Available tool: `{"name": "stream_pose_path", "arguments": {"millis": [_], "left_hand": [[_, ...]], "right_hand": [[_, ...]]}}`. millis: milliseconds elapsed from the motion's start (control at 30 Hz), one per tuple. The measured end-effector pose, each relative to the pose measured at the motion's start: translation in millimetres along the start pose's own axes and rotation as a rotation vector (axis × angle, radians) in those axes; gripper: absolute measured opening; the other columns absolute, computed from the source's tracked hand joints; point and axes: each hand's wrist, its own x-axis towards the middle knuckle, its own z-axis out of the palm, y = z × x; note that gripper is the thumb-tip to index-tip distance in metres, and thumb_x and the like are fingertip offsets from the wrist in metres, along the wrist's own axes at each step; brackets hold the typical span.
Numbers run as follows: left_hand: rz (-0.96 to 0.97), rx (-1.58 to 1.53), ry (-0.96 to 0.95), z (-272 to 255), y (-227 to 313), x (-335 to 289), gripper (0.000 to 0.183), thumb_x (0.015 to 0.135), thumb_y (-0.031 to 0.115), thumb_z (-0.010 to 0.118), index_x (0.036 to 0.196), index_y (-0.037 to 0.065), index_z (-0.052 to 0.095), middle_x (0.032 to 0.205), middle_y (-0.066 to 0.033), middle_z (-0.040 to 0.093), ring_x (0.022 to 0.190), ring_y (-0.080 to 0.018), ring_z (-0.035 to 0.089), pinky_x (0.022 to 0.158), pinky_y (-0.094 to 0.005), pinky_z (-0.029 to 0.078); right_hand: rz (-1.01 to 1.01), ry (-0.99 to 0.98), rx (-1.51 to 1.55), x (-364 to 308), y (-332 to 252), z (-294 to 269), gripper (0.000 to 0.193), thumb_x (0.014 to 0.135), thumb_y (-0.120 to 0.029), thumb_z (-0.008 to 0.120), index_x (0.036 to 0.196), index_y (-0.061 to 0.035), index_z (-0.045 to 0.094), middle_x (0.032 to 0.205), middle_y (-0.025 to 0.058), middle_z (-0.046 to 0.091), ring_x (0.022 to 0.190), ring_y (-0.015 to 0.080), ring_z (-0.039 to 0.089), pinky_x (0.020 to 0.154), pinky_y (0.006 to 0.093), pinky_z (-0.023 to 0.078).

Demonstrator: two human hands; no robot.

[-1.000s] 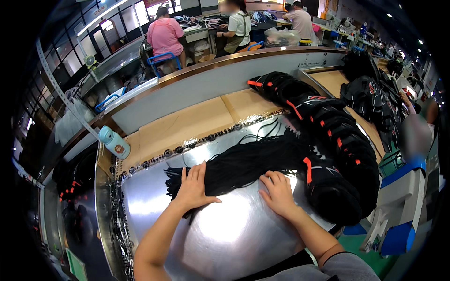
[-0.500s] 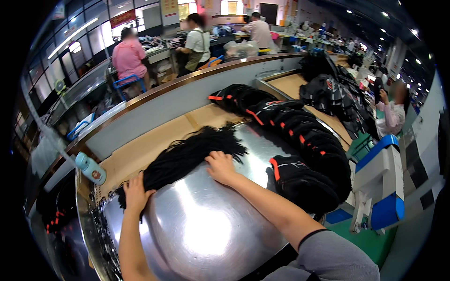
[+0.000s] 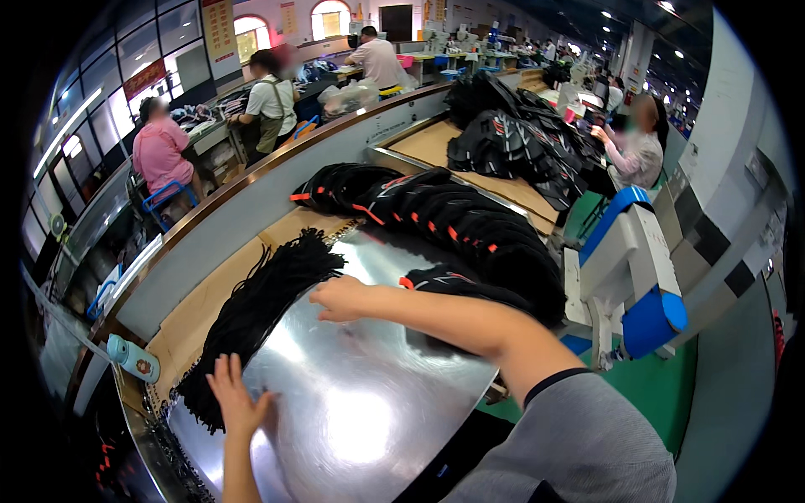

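Note:
A thick bundle of black cords lies lengthwise along the left side of a shiny metal tabletop. My left hand is at the bundle's near end, its fingers spread and the thumb held out over the metal. Nothing shows in its grasp. Close to the far end of the cords, my right hand hovers at or just above the metal, apart from the bundle. Its fingers are loosely bent and seem to hold nothing. Part of the row of black padded pieces with orange-red tabs is hidden behind my right forearm.
A light blue bottle stands at the table's left edge, beside brown cardboard. A low grey partition runs along the far side. More black pieces are heaped beyond. A white-and-blue machine stands right; several people work farther off.
The view has turned to the right. My hands have come off the cords: the left has spread its fingers, and the right has moved onto the metal side. The bundle now lies more lengthwise.

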Motion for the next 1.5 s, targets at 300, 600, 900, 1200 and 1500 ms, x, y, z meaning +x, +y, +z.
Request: {"name": "stream_pose_path", "arguments": {"millis": [300,600,900,1200,1500], "left_hand": [[0.359,-0.334,-0.161,-2,182,-51,0.074,0.072,0.023,0.074,0.133,0.003,0.038,0.137,-0.0260,0.032,0.125,-0.0449,0.033,0.104,-0.0513,0.029],[0.337,-0.444,-0.132,58,267,-50,0.063,0.077,0.026,0.068,0.129,0.001,0.044,0.132,-0.0256,0.038,0.122,-0.0429,0.036,0.106,-0.0512,0.025],[0.294,-0.271,-0.004,64,258,-77,0.046,0.084,0.024,0.060,0.123,0.004,0.049,0.130,-0.0175,0.046,0.126,-0.0333,0.039,0.108,-0.0521,0.023],[0.290,-0.323,0.055,73,268,-74,0.041,0.080,0.023,0.062,0.116,0.003,0.054,0.125,-0.0186,0.048,0.122,-0.0339,0.042,0.106,-0.0525,0.025],[0.335,-0.320,0.072,56,269,-73,0.041,0.082,0.025,0.061,0.116,0.003,0.054,0.124,-0.0201,0.050,0.117,-0.0394,0.043,0.102,-0.0521,0.029]], "right_hand": [[0.138,0.400,-0.073,-255,45,-54,0.079,0.071,-0.040,0.073,0.129,0.0033,0.042,0.126,0.0250,0.047,0.116,0.0391,0.047,0.094,0.0454,0.043],[0.474,0.227,-0.083,-236,92,-40,0.034,0.071,-0.012,0.062,0.103,0.0016,0.055,0.085,0.0200,0.066,0.082,0.0358,0.066,0.070,0.0438,0.053],[0.635,0.365,0.032,-394,39,-74,0.036,0.071,-0.020,0.059,0.102,-0.0013,0.056,0.091,0.0224,0.065,0.088,0.0384,0.063,0.075,0.0477,0.051],[0.822,0.404,-0.129,-362,110,-68,0.028,0.071,-0.019,0.058,0.094,-0.0029,0.059,0.088,0.0194,0.066,0.085,0.0365,0.064,0.072,0.0469,0.051],[0.652,0.686,-0.148,-337,157,-28,0.057,0.072,-0.024,0.070,0.118,-0.0019,0.044,0.101,0.0187,0.060,0.097,0.0365,0.058,0.077,0.0476,0.049]]}}
